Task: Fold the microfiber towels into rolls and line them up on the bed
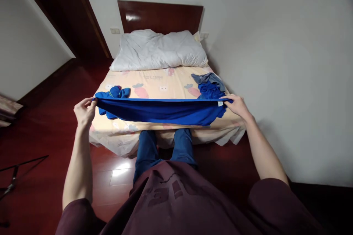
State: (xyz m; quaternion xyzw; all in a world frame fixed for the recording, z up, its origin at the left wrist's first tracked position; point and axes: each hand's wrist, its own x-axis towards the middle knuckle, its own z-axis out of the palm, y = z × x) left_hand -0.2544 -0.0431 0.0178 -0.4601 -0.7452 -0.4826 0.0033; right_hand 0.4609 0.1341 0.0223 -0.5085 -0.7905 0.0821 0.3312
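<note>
My left hand [85,112] and right hand [237,105] pinch opposite ends of the blue cloth [162,112]; I have its top edge straight over the near end of the bed [176,79], not laid down. Beyond lie a blue bundle [114,92] left, a crumpled blue garment [209,90] and grey garment [213,78] right.

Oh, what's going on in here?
A person stands at the foot of a bed, holding a blue cloth stretched between both hands. The left hand grips one end of its upper edge, the right hand the other, near a small white tag. On the bed, a bundled blue item lies to the left and a crumpled blue and gray pile to the right. White bedding lies near the headboard.
</note>
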